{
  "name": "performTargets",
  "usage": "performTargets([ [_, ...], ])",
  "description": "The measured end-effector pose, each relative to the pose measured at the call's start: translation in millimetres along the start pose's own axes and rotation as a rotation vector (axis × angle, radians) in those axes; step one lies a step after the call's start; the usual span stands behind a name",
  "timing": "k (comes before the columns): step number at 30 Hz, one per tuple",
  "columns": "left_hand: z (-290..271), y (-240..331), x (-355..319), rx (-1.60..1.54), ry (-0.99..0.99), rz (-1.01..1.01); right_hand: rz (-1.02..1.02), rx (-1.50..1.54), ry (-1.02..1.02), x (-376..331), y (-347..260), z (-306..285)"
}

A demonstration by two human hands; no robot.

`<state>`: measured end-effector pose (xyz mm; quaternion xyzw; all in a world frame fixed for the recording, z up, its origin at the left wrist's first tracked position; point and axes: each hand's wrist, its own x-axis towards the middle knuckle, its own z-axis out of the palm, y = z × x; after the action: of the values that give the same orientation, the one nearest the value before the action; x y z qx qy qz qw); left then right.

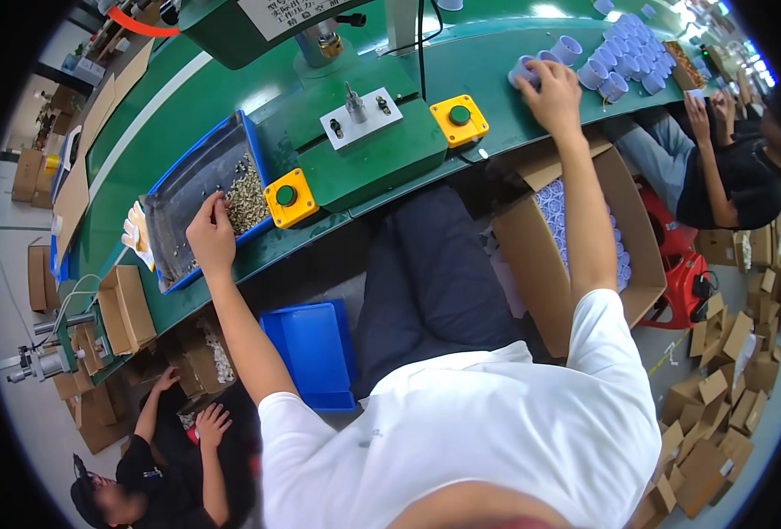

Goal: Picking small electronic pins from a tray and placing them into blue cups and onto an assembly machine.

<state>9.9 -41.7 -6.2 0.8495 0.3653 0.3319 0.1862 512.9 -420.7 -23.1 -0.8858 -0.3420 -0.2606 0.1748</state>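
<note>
Factory assembly line: green workbench (188,106), press machine (320,35), cardboard boxes (725,370)

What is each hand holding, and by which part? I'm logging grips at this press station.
The right hand closes over a pale purple cap from above. The left hand fingers the small metal parts in the blue tray; any hold there cannot be told.

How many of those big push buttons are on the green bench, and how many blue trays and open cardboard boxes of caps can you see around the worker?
Yellow push-button boxes: 2, one beside the left hand, one further right.
Blue trays: 2, one with small metal parts on the bench, one on the floor.
Open cardboard box with lilac caps: 1.
Total: 5
</note>
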Motion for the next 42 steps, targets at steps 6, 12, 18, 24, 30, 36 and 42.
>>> performTargets([
  [6,-3.7,-1.8,-2.7,0.033,-0.002,-0.003,-0.144,0.362,0.13,-4.7,-43.3,-26.0],
  [12,0.3,1.0,-1.0,0.026,0.002,0.016,0.312,-0.149,0.153,48.3,110.4,-24.0],
  [18,-4.3,-3.2,-3.0,0.043,0.002,-0.006,0.45,-0.105,-0.131,54.7,96.5,-7.1],
  [24,1.1,-1.2,-0.5,0.028,-0.017,-0.01,0.316,-0.022,-0.123,59.2,76.4,8.9],
  [30,-5.6,-7.9,-4.2,0.04,0.003,-0.011,0.005,-0.063,-0.05,29.8,21.1,4.4],
  [36,6.2,3.2,7.3,0.018,0.018,0.003,-0.069,0.122,0.429,41.1,18.8,-7.3],
  [42,-4.8,1.6,-1.3,0.008,-0.007,-0.01,0.265,1.524,0.002,-10.3,-176.2,-70.2],
])
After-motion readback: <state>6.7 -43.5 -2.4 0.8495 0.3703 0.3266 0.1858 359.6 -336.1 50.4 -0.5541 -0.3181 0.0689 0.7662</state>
